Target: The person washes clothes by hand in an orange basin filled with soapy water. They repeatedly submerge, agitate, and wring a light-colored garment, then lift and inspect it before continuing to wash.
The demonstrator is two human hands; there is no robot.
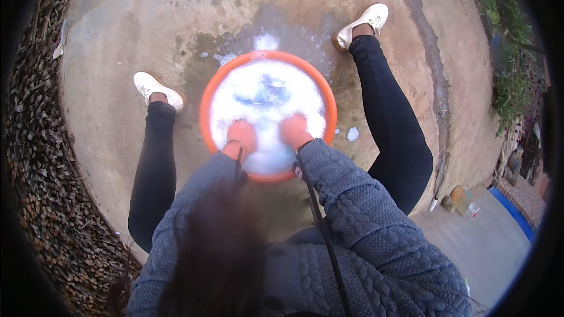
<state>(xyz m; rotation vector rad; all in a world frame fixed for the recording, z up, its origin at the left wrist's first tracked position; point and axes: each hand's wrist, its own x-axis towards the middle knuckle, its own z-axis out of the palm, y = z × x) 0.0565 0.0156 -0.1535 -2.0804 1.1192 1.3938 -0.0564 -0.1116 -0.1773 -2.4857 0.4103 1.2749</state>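
Observation:
An orange plastic basin [332,110] full of white suds [246,75] stands on the ground between my feet. My left hand [242,134] and my right hand [294,130] both reach into it on the side nearest me. The fingers of each are sunk in the foam, so their grip is hidden. Past my hands, a bluish wet cloth [266,92] with pale strings shows through the suds near the basin's middle. Bluish, cloudy foam fills the gap between my wrists.
Wet concrete [291,26] with foam patches surrounds the basin. My white shoes [158,90] stand wide on either side. Stacked firewood [57,193] lines the left edge. A filled crack [434,61] runs along the right, with plants [513,83] beyond. A clear container [460,200] lies at lower right.

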